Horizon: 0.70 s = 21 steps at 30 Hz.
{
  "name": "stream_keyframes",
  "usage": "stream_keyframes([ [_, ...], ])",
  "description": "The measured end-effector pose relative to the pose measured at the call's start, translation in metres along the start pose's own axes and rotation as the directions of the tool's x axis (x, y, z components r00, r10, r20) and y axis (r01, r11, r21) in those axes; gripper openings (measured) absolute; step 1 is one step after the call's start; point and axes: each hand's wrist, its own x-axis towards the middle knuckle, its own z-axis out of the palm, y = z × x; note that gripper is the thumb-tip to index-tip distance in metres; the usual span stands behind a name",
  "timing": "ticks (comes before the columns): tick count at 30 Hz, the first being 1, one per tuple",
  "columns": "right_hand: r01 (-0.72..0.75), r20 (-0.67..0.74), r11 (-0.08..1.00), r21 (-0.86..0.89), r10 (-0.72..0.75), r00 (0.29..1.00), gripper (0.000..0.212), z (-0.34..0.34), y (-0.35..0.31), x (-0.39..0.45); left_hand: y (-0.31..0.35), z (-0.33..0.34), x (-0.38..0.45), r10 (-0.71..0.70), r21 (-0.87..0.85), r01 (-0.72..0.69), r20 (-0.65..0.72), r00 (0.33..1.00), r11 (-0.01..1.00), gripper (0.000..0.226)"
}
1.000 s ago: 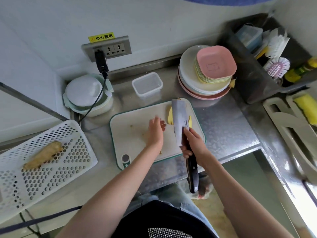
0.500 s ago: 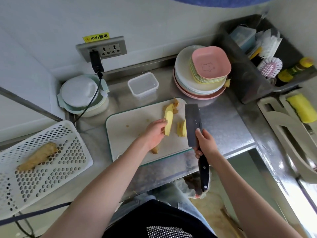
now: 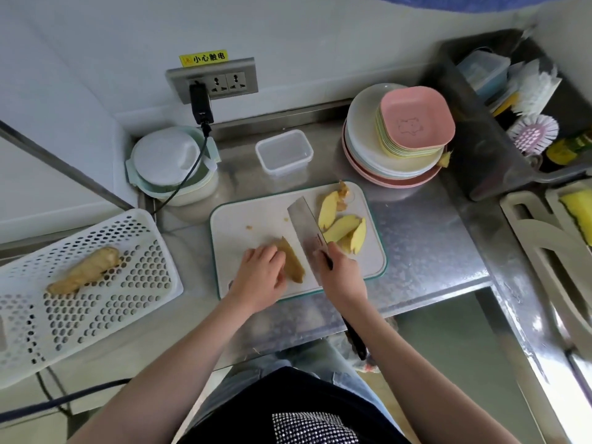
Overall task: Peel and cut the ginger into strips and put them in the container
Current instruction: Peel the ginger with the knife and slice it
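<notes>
My left hand (image 3: 261,277) pinned the ginger piece (image 3: 293,262) on the board (image 3: 253,216); my right hand (image 3: 341,272) gripped the knife (image 3: 304,225) alongside. Best tuck fingertips back, slice thin. Peeled slices (image 3: 339,229) lay beyond; the container (image 3: 284,152) waited empty behind.

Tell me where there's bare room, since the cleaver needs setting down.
Free: the cutting board's back-left part, behind the left hand; the steel counter right of the board, before the plate stack. Crowded: the board's right side, with ginger slices beside the cleaver.
</notes>
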Motion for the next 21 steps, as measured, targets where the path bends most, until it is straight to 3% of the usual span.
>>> stream_keyframes([
  [3,0.017,0.030,0.991,-0.135,-0.013,0.999,0.026,0.006,-0.002,-0.004,0.001,0.003,-0.004,0.171,0.114,-0.189,0.148,0.974,0.975,0.024],
  [8,0.053,0.027,0.963,-0.263,-0.048,0.998,0.029,0.015,-0.005,-0.010,0.000,0.011,0.001,0.184,0.200,-0.231,0.226,0.957,0.952,0.027],
  [21,0.086,0.084,0.902,-0.422,-0.055,0.995,0.020,0.027,-0.010,-0.022,-0.008,0.020,0.004,0.267,0.209,-0.308,0.205,0.942,0.928,0.069],
])
